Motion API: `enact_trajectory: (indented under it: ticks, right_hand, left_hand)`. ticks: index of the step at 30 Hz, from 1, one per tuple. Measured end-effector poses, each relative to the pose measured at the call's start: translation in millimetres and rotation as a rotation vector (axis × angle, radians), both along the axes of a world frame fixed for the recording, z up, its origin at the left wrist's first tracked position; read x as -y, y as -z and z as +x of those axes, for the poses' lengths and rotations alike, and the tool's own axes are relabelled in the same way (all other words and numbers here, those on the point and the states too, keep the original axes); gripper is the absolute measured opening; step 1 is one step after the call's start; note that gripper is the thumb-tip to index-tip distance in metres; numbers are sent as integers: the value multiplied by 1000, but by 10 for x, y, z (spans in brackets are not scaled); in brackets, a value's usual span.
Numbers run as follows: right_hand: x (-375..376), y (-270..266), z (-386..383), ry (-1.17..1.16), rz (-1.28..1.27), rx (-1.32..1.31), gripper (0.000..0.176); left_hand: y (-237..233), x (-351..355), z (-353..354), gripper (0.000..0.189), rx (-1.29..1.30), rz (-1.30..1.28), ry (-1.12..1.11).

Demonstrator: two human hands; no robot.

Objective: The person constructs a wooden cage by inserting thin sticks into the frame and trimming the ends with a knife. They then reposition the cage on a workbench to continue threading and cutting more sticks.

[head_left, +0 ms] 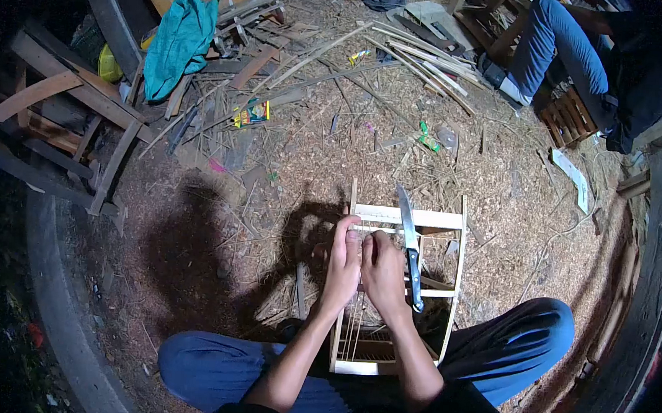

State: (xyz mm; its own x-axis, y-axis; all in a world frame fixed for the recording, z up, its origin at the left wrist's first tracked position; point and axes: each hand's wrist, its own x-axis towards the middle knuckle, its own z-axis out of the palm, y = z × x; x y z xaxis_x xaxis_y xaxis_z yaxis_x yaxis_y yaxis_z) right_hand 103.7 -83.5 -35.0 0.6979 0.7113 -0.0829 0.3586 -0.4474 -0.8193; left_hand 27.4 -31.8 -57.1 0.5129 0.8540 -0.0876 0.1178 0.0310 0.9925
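I cannot see the fingertips of either hand; they are tucked under the knuckles. The near end of the bamboo frame [441,219] is partly hidden behind the forearms. The view edges are black, and another person [579,55] at top right is cut off, showing only blue trousers.

The frame rests on the lap, above the wood shavings [289,150] on the ground. Its long side runs straight away from the body. A knife [409,246] lies along it, tip pointing away and dark handle beside the right wrist. I cannot tell if it is gripped.

The left hand [342,265] and right hand [384,275] sit side by side, touching. Their fingers curl narrowly, pinching the frame's thin slats just under the top rail.
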Motion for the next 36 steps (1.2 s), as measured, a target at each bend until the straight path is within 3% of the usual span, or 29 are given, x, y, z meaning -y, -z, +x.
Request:
enact_trajectory:
  ticks: [6, 21, 28, 36]
  right_hand:
    - [-43, -56, 5, -30, -85, 115, 24]
    - [-80, 44, 31, -27, -2, 34, 15]
    - [-130, 16, 45, 9, 33, -5, 20]
    - [19, -227, 81, -116, -58, 99, 22]
  left_hand:
    - [39, 0, 6, 37, -10, 7, -13]
    - [48, -10, -5, 40, -38, -7, 13]
    - [59, -22, -4, 37, -35, -1, 17]
    - [73, -29, -12, 29, 2, 6, 6]
